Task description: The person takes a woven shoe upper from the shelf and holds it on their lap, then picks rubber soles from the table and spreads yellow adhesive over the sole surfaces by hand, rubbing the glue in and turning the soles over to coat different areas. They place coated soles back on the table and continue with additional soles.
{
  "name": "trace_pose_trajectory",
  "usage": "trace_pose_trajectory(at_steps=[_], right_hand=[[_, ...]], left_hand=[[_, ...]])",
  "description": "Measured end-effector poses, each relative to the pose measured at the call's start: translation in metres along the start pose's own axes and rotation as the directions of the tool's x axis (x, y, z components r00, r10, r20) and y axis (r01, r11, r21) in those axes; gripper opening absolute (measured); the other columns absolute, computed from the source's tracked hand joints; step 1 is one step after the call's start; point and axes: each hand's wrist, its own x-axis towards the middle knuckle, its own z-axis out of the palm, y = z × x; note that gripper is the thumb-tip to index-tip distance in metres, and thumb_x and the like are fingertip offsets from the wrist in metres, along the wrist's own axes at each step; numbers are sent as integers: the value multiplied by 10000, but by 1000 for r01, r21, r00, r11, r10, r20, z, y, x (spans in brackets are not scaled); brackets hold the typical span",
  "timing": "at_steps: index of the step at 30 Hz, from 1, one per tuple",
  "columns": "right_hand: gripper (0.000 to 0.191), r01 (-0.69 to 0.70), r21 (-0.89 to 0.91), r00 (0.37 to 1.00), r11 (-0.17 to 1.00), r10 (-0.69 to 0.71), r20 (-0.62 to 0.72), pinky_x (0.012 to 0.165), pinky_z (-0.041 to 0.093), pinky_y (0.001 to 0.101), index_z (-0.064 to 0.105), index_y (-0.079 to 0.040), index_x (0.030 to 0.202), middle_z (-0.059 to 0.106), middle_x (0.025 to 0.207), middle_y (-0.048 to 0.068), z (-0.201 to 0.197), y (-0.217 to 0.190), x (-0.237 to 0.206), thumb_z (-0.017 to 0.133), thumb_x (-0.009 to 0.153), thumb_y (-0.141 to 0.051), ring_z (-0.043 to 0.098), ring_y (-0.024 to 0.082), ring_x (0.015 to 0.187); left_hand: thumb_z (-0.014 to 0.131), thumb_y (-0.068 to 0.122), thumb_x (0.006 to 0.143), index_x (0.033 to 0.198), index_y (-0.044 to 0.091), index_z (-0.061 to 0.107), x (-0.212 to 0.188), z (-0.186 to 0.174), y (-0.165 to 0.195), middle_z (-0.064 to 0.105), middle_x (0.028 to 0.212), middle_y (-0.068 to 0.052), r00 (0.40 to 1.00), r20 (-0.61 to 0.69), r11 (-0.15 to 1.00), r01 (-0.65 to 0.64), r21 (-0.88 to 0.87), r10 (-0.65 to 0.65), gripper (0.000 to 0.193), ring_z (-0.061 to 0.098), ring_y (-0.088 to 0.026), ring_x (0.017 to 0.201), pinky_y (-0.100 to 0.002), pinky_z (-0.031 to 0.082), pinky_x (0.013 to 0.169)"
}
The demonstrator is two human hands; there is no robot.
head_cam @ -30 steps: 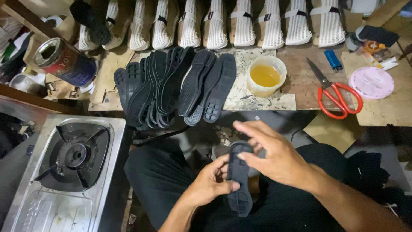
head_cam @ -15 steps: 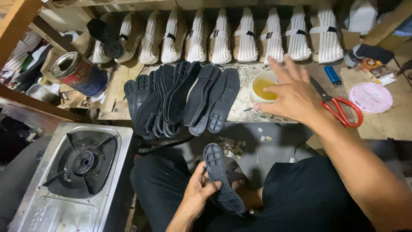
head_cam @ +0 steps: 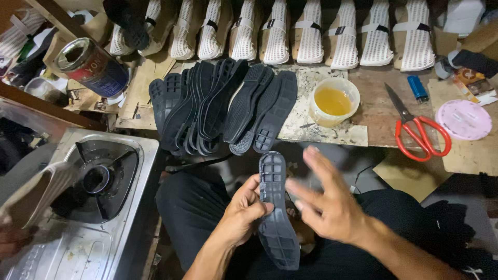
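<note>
I see my left hand (head_cam: 244,215) gripping the black moulded rubber shoe sole (head_cam: 276,210) over my lap, tread side up. My right hand (head_cam: 327,207) hovers spread and empty at its 3 o'clock side, blurred. One-handed, it could twist loose; the yellow glue tub (head_cam: 333,101) at 1 o'clock could tip. Its long axis runs 12 to 6, narrower end toward 12.

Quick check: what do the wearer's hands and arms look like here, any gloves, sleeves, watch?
Both hands bare: no gloves on the left hand or the right hand. Forearms are uncovered as far as the frame shows, with no sleeve cuffs in view. No watch, ring or wristband visible. The right hand is motion-blurred, so fine detail on its fingers is unclear.
</note>
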Motion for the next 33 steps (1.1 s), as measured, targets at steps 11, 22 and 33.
trace_pose_trajectory(at_steps=[11, 22, 33], right_hand=[[641, -83, -179, 995, 980, 70, -74, 1224, 330, 558, 706, -212, 1274, 319, 1584, 245, -7, 13, 1, 681, 703, 78, 323, 485, 1499], [574, -182, 256, 983, 949, 171, 66, 1205, 333, 499, 760, -168, 1203, 322, 1609, 271, 11, -10, -23, 603, 741, 136, 298, 462, 1527], [440, -578, 689, 761, 436, 592, 264, 822, 587, 335, 639, 44, 1300, 543, 1245, 120, 24, -10, -47, 703, 866, 74, 689, 182, 970]], left_hand=[[579, -120, 852, 1444, -31, 463, -9, 11, -2, 666, 1214, -104, 993, 119, 979, -11, 204, -14, 610, 652, -128, 1062, -271, 514, 922], [593, -113, 881, 1410, -14, 491, -6, -10, -20, 665, 1198, -57, 996, 52, 947, -91, 309, 79, 547, 633, -83, 1019, -245, 517, 880], [639, -135, 800, 1485, 66, 446, -6, -11, -21, 617, 1292, -35, 997, 9, 942, 70, 327, -78, 739, 609, -107, 1163, -268, 499, 995]])
